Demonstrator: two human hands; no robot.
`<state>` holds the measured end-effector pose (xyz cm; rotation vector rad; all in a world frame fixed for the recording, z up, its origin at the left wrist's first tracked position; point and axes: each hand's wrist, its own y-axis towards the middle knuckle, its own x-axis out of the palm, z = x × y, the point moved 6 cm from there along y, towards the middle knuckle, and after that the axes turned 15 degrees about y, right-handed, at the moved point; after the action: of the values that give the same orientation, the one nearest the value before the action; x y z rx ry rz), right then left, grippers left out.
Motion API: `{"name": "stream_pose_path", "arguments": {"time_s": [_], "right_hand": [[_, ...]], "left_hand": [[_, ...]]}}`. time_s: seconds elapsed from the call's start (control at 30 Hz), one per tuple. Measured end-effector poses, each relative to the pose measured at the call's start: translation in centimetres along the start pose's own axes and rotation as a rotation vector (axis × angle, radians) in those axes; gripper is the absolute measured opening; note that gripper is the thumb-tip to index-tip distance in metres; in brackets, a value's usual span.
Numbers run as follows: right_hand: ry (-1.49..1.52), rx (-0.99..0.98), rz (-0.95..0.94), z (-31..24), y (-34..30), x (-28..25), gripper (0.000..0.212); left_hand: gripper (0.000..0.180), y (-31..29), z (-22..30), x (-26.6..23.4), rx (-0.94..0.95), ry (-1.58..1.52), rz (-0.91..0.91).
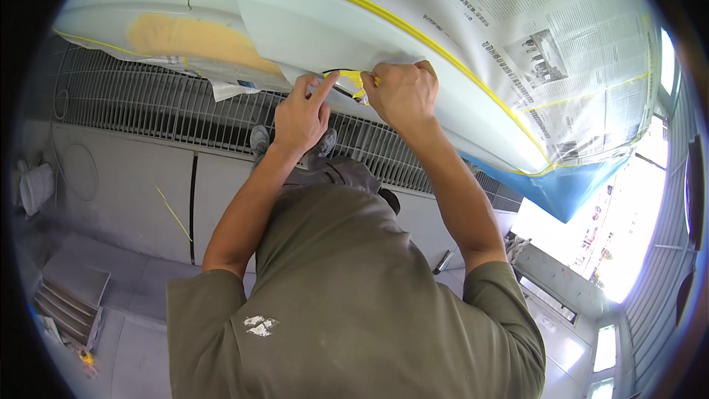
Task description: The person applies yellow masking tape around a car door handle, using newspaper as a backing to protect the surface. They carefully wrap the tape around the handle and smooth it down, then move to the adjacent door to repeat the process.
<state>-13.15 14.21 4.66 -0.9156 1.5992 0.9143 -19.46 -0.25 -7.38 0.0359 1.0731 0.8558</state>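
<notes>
Both hands are at the lower edge of a pale car body panel (pixel 303 26), around a dark-edged opening. Yellow masking tape (pixel 348 79) covers part of this opening. My left hand (pixel 299 118) has its index finger stretched onto the tape's left end, its other fingers apart and partly bent. On the other side, my right hand (pixel 405 96) is closed, thumb and fingers pinching the tape's right end. Its fingertips are partly hidden by the hand itself. A small loose bit of tape hangs between the hands.
Newspaper (pixel 509 44) edged with yellow tape (pixel 443 48) masks the upper panel; blue sheeting (pixel 554 185) hangs at right. An orange-tan patch (pixel 192 37) marks the bodywork at left. Below runs a floor grating (pixel 170 103). A yellow strip (pixel 174 214) lies on the floor.
</notes>
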Motion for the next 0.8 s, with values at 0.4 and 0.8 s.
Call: {"name": "stream_pose_path", "arguments": {"time_s": [0.4,0.8], "right_hand": [[0.053,0.101,0.082,0.3,-1.3,1.5,0.029],[0.194,0.235,0.183,1.8,-3.6,1.2,0.017]], "left_hand": [[0.062,2.1,1.4,-0.9,0.126,0.073,-0.189],[0.078,2.4,2.2,-1.2,0.255,0.257,-0.297]]}}
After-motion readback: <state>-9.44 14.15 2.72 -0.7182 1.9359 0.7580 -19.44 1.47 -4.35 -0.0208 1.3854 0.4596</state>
